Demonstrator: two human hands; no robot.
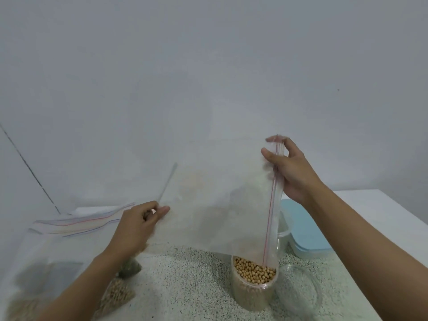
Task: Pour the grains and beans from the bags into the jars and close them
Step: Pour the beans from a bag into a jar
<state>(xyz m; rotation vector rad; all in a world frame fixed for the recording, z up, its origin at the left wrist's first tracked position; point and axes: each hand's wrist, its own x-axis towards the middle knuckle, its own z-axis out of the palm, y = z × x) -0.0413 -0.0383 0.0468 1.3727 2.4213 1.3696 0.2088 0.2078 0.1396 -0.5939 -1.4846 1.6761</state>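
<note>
Soybeans (253, 271) are seen in the jar (251, 297). A clear bag (208, 216) above it is pinched by the left hand (134, 228) and the right hand (294, 174).

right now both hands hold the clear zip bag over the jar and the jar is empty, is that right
Not quite. The left hand and right hand do hold the clear zip bag over the jar, but the jar is not empty: the head view shows it filled near the rim with yellow beans.
</note>
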